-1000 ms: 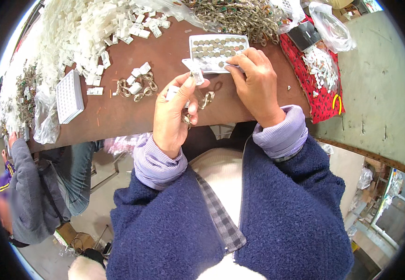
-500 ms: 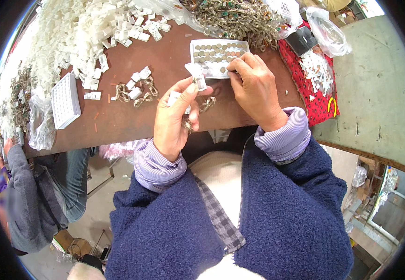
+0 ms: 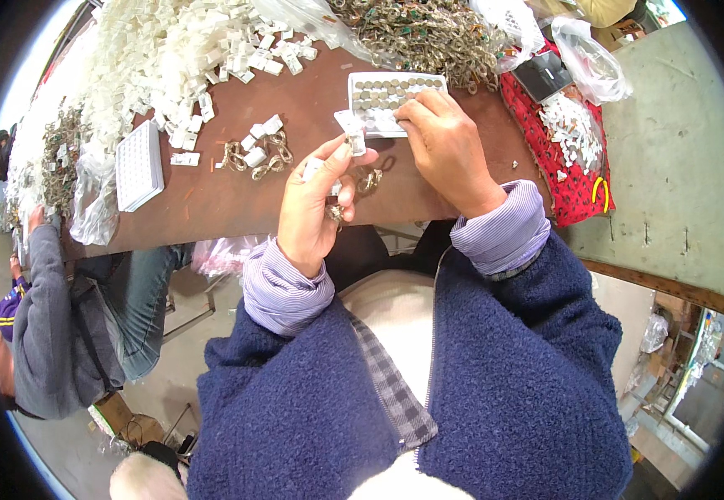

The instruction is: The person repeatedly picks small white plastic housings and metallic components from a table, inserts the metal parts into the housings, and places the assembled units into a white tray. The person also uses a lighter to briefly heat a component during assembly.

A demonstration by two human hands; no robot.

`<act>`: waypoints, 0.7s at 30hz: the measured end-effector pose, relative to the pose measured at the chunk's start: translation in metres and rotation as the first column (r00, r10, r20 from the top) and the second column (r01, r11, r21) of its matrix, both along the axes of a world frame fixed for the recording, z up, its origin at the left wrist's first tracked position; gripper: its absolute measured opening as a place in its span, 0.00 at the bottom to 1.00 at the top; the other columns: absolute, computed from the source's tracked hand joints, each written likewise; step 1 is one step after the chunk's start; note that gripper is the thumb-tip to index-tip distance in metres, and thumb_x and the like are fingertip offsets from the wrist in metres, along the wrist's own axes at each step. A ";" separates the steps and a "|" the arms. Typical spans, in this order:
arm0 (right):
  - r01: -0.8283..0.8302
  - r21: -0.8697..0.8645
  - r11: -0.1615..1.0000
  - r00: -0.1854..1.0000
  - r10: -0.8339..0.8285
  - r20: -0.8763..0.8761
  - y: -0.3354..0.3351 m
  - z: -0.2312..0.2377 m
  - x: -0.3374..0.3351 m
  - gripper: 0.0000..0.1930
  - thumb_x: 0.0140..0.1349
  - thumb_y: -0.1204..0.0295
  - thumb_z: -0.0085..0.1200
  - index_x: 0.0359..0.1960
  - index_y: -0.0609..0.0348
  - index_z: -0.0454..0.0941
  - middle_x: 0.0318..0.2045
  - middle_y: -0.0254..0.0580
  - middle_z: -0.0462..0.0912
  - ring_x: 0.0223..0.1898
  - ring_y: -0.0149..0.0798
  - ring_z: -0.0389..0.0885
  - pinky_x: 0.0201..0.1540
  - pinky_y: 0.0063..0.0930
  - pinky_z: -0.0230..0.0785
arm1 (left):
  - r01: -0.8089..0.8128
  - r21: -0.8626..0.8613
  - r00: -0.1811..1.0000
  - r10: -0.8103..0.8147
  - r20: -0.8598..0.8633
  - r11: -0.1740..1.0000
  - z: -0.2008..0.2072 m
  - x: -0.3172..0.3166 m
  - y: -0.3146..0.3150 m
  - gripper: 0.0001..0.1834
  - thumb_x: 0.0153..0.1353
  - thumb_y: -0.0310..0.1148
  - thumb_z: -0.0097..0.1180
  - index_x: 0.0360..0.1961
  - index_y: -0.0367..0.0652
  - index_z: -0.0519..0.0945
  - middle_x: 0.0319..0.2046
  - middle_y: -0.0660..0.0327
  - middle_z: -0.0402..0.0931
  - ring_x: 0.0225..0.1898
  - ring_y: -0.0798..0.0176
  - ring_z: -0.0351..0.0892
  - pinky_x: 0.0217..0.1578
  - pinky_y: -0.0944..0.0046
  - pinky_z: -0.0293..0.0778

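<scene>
My left hand holds a small white plastic case upright between thumb and fingertips, its flap standing open. A second white case is tucked in the same hand, and coiled wire hangs beside the fingers. Just right of the held case, my right hand pinches thumb and forefinger together over the near edge of a white tray. Whatever sits between those fingertips is hidden. Rows of round button cells fill the tray's far part.
Loose white cases are heaped at the far left, and tangled wires at the back. White trays are stacked left, near several wired cases. Small white pieces lie on red cloth at right. A co-worker sits at left.
My right hand has shifted left along the tray's near edge, toward the held case. My left hand keeps its hold on the cases. The view has turned slightly.
</scene>
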State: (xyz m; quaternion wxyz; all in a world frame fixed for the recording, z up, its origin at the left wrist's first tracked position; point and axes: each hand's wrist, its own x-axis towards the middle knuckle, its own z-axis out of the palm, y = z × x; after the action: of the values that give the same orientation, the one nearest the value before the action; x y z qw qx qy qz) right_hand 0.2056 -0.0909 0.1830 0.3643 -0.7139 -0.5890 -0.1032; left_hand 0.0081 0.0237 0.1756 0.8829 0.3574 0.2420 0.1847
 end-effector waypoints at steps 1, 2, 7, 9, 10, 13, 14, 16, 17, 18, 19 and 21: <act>-0.003 0.012 1.000 1.000 0.003 0.003 0.000 0.002 -0.001 0.05 0.63 0.82 0.64 0.40 0.62 0.85 0.38 0.48 0.83 0.42 0.55 0.84 0.46 0.46 0.78 | -0.013 0.014 1.000 0.013 -0.005 1.000 0.000 0.000 -0.002 0.22 0.78 0.37 0.64 0.66 0.36 0.79 0.52 0.52 0.89 0.26 0.79 0.76 0.20 0.75 0.76; 0.003 0.010 1.000 1.000 -0.003 0.002 -0.001 0.005 -0.003 0.05 0.63 0.82 0.64 0.40 0.62 0.85 0.38 0.48 0.83 0.41 0.54 0.84 0.45 0.45 0.78 | -0.026 0.028 1.000 0.027 -0.010 0.999 0.001 0.000 -0.004 0.22 0.78 0.36 0.64 0.67 0.36 0.78 0.52 0.51 0.89 0.25 0.79 0.76 0.20 0.75 0.76; -0.077 0.192 0.978 0.973 0.116 -0.198 -0.025 0.019 -0.025 0.06 0.59 0.81 0.66 0.37 0.61 0.82 0.37 0.47 0.81 0.41 0.54 0.83 0.44 0.46 0.78 | -0.047 0.086 0.999 0.049 -0.021 0.995 0.006 0.006 -0.019 0.24 0.75 0.32 0.67 0.68 0.36 0.78 0.50 0.52 0.90 0.24 0.77 0.77 0.20 0.74 0.76; -0.071 0.246 0.967 0.976 0.118 -0.183 -0.032 0.023 -0.031 0.07 0.59 0.81 0.66 0.37 0.61 0.82 0.36 0.46 0.80 0.41 0.54 0.83 0.44 0.45 0.78 | -0.038 0.129 0.999 0.039 -0.007 0.991 0.009 0.012 -0.029 0.23 0.74 0.30 0.68 0.66 0.36 0.80 0.47 0.55 0.90 0.24 0.76 0.77 0.20 0.74 0.76; -0.066 0.248 0.967 0.980 0.109 -0.164 -0.035 0.024 -0.032 0.07 0.59 0.81 0.66 0.37 0.61 0.82 0.36 0.45 0.80 0.41 0.54 0.83 0.43 0.45 0.79 | -0.029 0.165 1.000 0.030 0.001 0.986 0.011 0.014 -0.036 0.22 0.74 0.30 0.69 0.65 0.37 0.81 0.45 0.57 0.90 0.24 0.76 0.77 0.20 0.74 0.76; -0.055 0.224 0.973 0.985 0.089 -0.145 -0.048 0.026 -0.033 0.06 0.59 0.82 0.66 0.37 0.61 0.83 0.37 0.44 0.81 0.41 0.52 0.84 0.43 0.43 0.79 | 0.005 0.314 0.999 0.011 -0.048 0.949 0.016 0.020 -0.049 0.20 0.72 0.29 0.70 0.62 0.38 0.84 0.41 0.61 0.89 0.23 0.77 0.78 0.20 0.74 0.76; -0.065 0.209 0.976 0.981 0.101 -0.168 -0.052 0.027 -0.032 0.07 0.59 0.82 0.66 0.37 0.61 0.83 0.37 0.45 0.81 0.41 0.52 0.84 0.43 0.43 0.79 | 0.014 0.367 0.997 0.015 -0.075 0.930 0.017 0.021 -0.052 0.19 0.72 0.28 0.70 0.62 0.38 0.85 0.39 0.62 0.89 0.23 0.77 0.78 0.20 0.74 0.76; -0.051 0.220 0.974 0.972 0.099 -0.213 -0.056 0.026 -0.032 0.07 0.59 0.82 0.66 0.38 0.61 0.84 0.36 0.45 0.82 0.40 0.51 0.84 0.42 0.43 0.79 | 0.027 0.346 0.997 -0.001 -0.076 0.938 0.018 0.023 -0.055 0.19 0.71 0.26 0.70 0.61 0.37 0.84 0.41 0.61 0.88 0.23 0.77 0.78 0.18 0.74 0.75; -0.025 0.244 0.969 0.968 0.085 -0.236 -0.057 0.026 -0.033 0.07 0.59 0.82 0.66 0.39 0.61 0.84 0.36 0.45 0.83 0.40 0.51 0.84 0.42 0.42 0.79 | 0.024 0.330 0.998 -0.003 -0.064 0.944 0.018 0.024 -0.054 0.19 0.71 0.26 0.70 0.61 0.36 0.84 0.41 0.60 0.87 0.22 0.77 0.78 0.17 0.74 0.74; 0.002 0.258 0.966 0.963 0.067 -0.262 -0.057 0.025 -0.034 0.08 0.59 0.82 0.66 0.40 0.61 0.85 0.36 0.45 0.83 0.39 0.50 0.85 0.41 0.42 0.79 | 0.048 0.320 0.997 -0.027 -0.072 0.946 0.018 0.023 -0.053 0.19 0.71 0.26 0.70 0.61 0.36 0.84 0.41 0.60 0.87 0.22 0.76 0.78 0.17 0.74 0.74; -0.017 0.266 0.964 0.967 0.084 -0.240 -0.055 0.025 -0.036 0.08 0.60 0.82 0.66 0.40 0.61 0.85 0.35 0.45 0.84 0.39 0.50 0.85 0.41 0.42 0.79 | 0.062 0.304 0.997 -0.043 -0.069 0.951 0.016 0.023 -0.052 0.19 0.71 0.26 0.69 0.61 0.36 0.84 0.41 0.60 0.87 0.22 0.76 0.78 0.17 0.74 0.74; -0.060 0.265 0.963 0.971 0.118 -0.209 -0.048 0.024 -0.041 0.09 0.60 0.82 0.66 0.41 0.62 0.85 0.35 0.45 0.85 0.37 0.50 0.85 0.39 0.41 0.79 | 0.066 0.281 0.997 -0.052 -0.058 0.958 0.014 0.017 -0.047 0.18 0.72 0.27 0.69 0.61 0.36 0.84 0.41 0.60 0.88 0.22 0.77 0.78 0.18 0.74 0.74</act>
State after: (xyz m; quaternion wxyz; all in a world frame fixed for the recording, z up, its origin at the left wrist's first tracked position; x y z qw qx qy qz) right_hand 0.1645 -0.1393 0.2067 0.5214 -0.6405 -0.5579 -0.0812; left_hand 0.0253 -0.0229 0.1896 0.8217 0.4912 0.2244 0.1820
